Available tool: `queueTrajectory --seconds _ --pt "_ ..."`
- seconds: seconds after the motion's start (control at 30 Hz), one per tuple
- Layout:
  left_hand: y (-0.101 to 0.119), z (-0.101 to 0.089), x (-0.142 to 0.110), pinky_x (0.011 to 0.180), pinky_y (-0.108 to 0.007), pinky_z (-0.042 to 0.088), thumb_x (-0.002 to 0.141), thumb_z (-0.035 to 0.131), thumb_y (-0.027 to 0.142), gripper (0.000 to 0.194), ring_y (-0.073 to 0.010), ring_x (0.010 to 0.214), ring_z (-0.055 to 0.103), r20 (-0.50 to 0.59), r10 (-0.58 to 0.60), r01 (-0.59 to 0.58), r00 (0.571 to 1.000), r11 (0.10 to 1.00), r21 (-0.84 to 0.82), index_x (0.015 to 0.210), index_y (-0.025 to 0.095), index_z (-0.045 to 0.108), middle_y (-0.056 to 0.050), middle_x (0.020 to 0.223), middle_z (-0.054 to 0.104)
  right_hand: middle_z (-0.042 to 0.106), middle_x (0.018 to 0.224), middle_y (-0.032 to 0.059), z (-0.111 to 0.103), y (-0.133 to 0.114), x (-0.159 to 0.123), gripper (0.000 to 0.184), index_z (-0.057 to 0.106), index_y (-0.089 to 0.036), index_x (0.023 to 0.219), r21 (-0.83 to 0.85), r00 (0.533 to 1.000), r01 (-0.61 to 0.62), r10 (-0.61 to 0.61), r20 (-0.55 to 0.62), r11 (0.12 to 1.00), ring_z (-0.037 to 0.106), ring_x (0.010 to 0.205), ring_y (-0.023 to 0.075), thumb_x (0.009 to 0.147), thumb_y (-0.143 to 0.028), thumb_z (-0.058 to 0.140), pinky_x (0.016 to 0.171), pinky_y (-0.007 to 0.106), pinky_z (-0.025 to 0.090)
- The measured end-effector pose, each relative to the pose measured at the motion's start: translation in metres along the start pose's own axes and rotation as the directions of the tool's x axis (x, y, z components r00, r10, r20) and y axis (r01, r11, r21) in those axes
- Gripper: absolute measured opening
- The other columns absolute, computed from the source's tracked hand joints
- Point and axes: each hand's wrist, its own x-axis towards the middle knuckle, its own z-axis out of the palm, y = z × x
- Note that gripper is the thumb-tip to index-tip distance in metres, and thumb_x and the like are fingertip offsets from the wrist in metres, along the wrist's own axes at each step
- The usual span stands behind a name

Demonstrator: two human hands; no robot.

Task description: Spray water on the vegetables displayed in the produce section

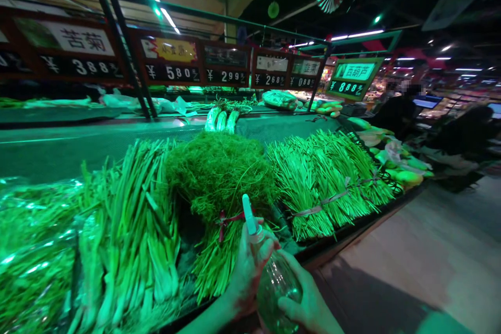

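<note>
A clear spray bottle [270, 284] with a pale spray head [249, 214] is held in front of me at the display edge, its nozzle tilted up and away. My left hand [250, 263] wraps around the neck, just under the spray head. Lower down, my right hand [303, 292] grips the side of the bottle's round body. Directly beyond the nozzle lies a bunch of feathery dill-like greens [219, 172], its stems tied with a red ribbon [222, 225]. To its right are bundles of thin green stalks [332, 182] bound with tape.
Long scallion-like greens [133, 224] lie at the left, beside plastic-wrapped greens [31, 250]. Price signs [172, 60] hang on a rail above the back shelf. Pale gourd-like vegetables [403, 164] are at the far right. Grey floor [422, 255] borders the display; a person [397, 109] is in the background.
</note>
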Motion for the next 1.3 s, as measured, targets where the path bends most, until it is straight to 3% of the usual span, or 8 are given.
queueTrajectory --seconds 0.2,0.33,0.5,0.7,0.93,1.03,1.17,1.3 --pt "-0.002 -0.024 0.014 0.074 -0.031 0.055 0.077 0.073 0.046 0.060 -0.0197 0.080 0.064 -0.136 0.118 -0.101 0.984 0.987 0.128 0.127 0.025 0.047 0.000 0.088 0.066 0.065 0.128 0.0064 0.006 -0.011 0.040 0.080 0.055 -0.027 0.136 0.014 0.987 -0.067 0.064 0.147 0.998 0.060 0.120 0.0330 0.059 -0.025 0.080 0.100 0.044 0.048" --pt "-0.005 -0.035 0.027 0.072 -0.029 0.055 0.076 0.073 0.049 0.052 -0.0197 0.081 0.065 -0.245 0.152 -0.100 0.958 0.972 0.212 0.116 0.023 0.054 -0.001 0.090 0.067 0.062 0.132 0.0052 0.003 -0.005 0.060 0.084 0.055 -0.029 0.137 -0.015 0.981 -0.049 0.051 0.188 0.999 0.058 0.122 0.0323 0.057 -0.031 0.082 0.105 0.046 0.044" --pt "-0.009 -0.026 0.046 0.075 -0.031 0.056 0.075 0.073 0.052 0.041 -0.0185 0.079 0.065 -0.182 0.136 -0.082 0.974 0.957 0.277 0.094 0.019 0.060 -0.003 0.085 0.067 0.060 0.136 0.0086 -0.014 -0.003 0.065 0.088 0.052 -0.026 0.139 0.017 0.987 -0.060 0.057 0.149 0.998 0.055 0.126 0.0330 0.059 -0.043 0.084 0.108 0.048 0.041" --pt "-0.022 -0.004 0.051 0.073 -0.029 0.056 0.073 0.074 0.055 0.041 -0.0185 0.081 0.065 -0.206 0.147 -0.078 0.967 0.948 0.309 0.082 0.017 0.060 -0.004 0.086 0.067 0.061 0.133 0.0097 -0.034 -0.008 0.059 0.089 0.054 -0.025 0.138 0.155 0.983 -0.086 0.059 0.172 0.984 0.055 0.125 0.0338 0.058 -0.047 0.088 0.107 0.049 0.042" --pt "-0.045 0.027 0.036 0.063 -0.029 0.055 0.060 0.082 0.056 0.070 -0.0198 0.072 0.066 -0.354 0.018 0.067 0.935 0.971 0.229 0.113 0.022 0.051 0.001 0.080 0.068 0.066 0.124 0.0053 -0.073 -0.001 0.038 0.083 0.055 -0.026 0.136 0.084 0.958 -0.140 0.114 0.263 0.987 0.060 0.116 0.0298 0.061 -0.044 0.086 0.100 0.044 0.047" --pt "-0.063 0.052 0.031 0.064 -0.028 0.055 0.050 0.086 0.058 0.080 -0.0206 0.074 0.067 -0.445 0.009 0.079 0.896 0.981 0.178 0.112 0.019 0.053 0.000 0.078 0.069 0.067 0.121 0.0043 -0.101 0.001 0.027 0.082 0.057 -0.027 0.134 0.037 0.943 -0.182 0.164 0.290 0.983 0.062 0.112 0.0282 0.060 -0.046 0.087 0.098 0.043 0.048" --pt "-0.097 0.095 0.023 0.059 -0.025 0.053 0.065 0.081 0.051 0.077 -0.0177 0.070 0.067 -0.446 -0.048 0.091 0.894 0.993 0.075 0.129 0.025 0.047 0.002 0.079 0.068 0.066 0.122 0.0051 -0.146 0.007 0.005 0.087 0.054 -0.026 0.136 0.111 0.915 -0.264 0.213 0.342 0.958 0.060 0.117 0.0290 0.059 -0.051 0.087 0.102 0.045 0.046" --pt "-0.135 0.138 0.022 0.067 -0.026 0.053 0.067 0.081 0.049 0.072 -0.0184 0.079 0.069 -0.466 -0.084 0.116 0.881 0.992 0.040 0.123 0.021 0.047 -0.001 0.086 0.070 0.067 0.121 0.0066 -0.192 0.015 -0.023 0.087 0.055 -0.024 0.134 0.152 0.915 -0.300 0.239 0.325 0.942 0.060 0.119 0.0303 0.059 -0.052 0.087 0.103 0.046 0.045"
